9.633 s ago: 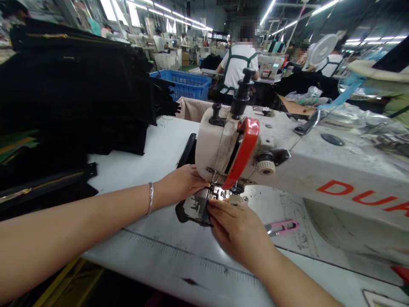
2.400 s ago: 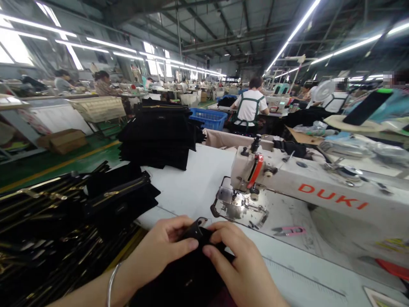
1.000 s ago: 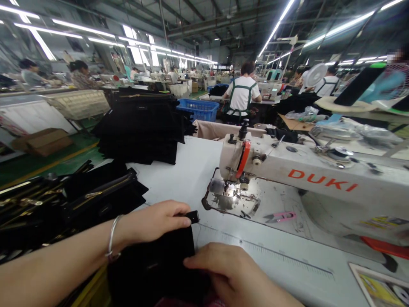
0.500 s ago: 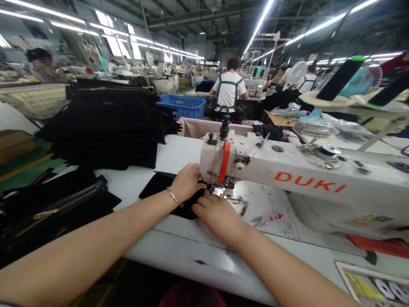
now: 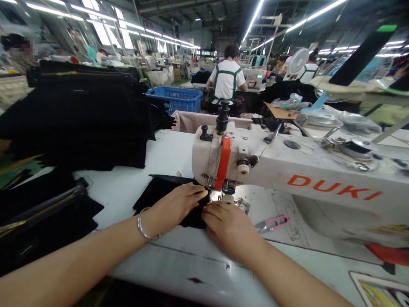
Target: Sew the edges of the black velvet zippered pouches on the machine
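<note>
A piece of black fabric (image 5: 150,194) lies on the sewing machine bed, its right edge close to the needle area (image 5: 220,195). Across its top my left hand (image 5: 179,202) rests flat, fingers stretched toward the needle. My right hand (image 5: 228,221) has its fingers bent over the near right edge of the fabric, just in front of the presser foot; the thumb is hidden. Above both hands stands the head of the white sewing machine (image 5: 262,155), with an orange lever cover. Pink-handled thread snips (image 5: 275,222) lie to the right of my right hand.
A tall stack of black fabric pieces (image 5: 83,115) stands at the left, with black zippered pieces (image 5: 41,213) nearer me. Behind the machine are a cloth-lined bin (image 5: 185,121) and a blue basket (image 5: 179,102). A person (image 5: 226,79) sits facing away farther back.
My left hand has gone from arched fingers by the needle to lying flat on the fabric. My right hand stays at the fabric's edge. The camera view has shifted slightly.
</note>
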Motion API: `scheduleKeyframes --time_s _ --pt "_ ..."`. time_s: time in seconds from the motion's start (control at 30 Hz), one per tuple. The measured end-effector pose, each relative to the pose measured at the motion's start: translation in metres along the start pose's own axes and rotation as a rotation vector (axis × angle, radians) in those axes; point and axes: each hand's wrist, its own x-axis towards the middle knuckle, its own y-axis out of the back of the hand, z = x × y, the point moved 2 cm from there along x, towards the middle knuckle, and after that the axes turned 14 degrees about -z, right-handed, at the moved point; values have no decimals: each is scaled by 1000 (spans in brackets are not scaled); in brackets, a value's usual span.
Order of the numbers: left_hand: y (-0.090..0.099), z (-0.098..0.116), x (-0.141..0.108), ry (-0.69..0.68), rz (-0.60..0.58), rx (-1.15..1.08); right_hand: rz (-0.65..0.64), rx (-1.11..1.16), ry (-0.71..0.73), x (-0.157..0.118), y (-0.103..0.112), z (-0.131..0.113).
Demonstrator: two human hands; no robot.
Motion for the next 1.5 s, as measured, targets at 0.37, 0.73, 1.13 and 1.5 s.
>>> scheduleKeyframes --time_s 0.37,0.73,1.13,1.5 --pt "7 6 9 26 21 -191 108 4 28 -4 2 -12" --pt "18 2 16 6 -15 -249 128 31 52 -1 4 -16" --pt "15 4 17 16 17 -225 91 90 40 0 9 -13" --pt "9 8 -12 -119 -5 -210 -140 377 -67 -28 47 10"
